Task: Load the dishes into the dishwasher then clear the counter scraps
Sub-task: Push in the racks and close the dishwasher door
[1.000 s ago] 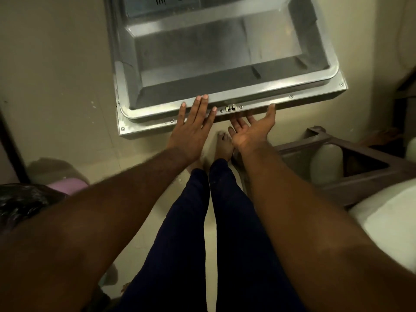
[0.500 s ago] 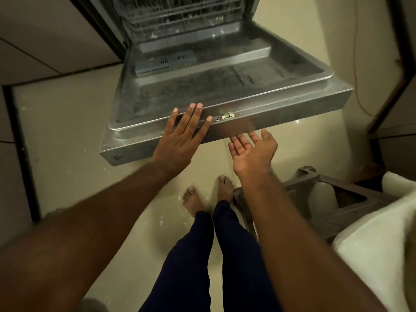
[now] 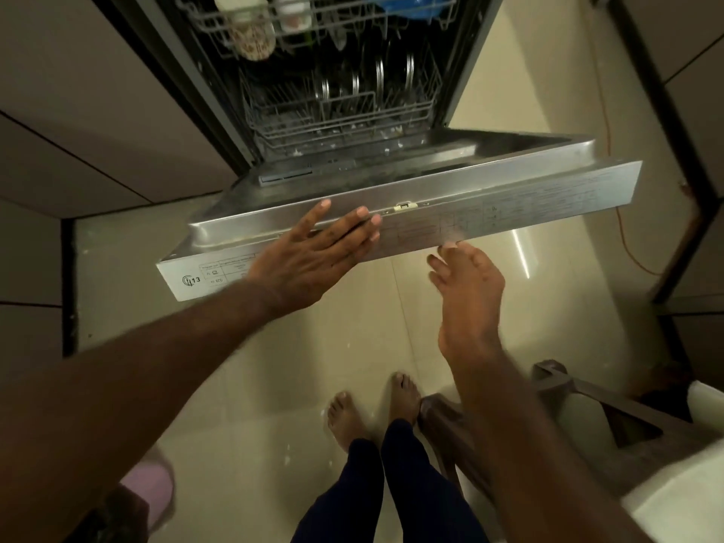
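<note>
Dishwasher door (image 3: pixel 509 201) sat part-open ahead, long edge running left-right, free edge toward the person; left hand (image 3: pixel 317 252) lay flat-fingered on that edge, right hand (image 3: pixel 466 291) open just under it (contact unclear).

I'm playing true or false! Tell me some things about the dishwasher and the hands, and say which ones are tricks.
1. The dishwasher door is shut tight. False: it hangs partly open, with the inside showing.
2. The left hand lies flat on the door's edge. True.
3. The lower rack is empty. False: plates stand in it.
4. The person's feet are bare. True.
5. The right hand holds a plate. False: it holds nothing, fingers loose under the door's edge.
</note>
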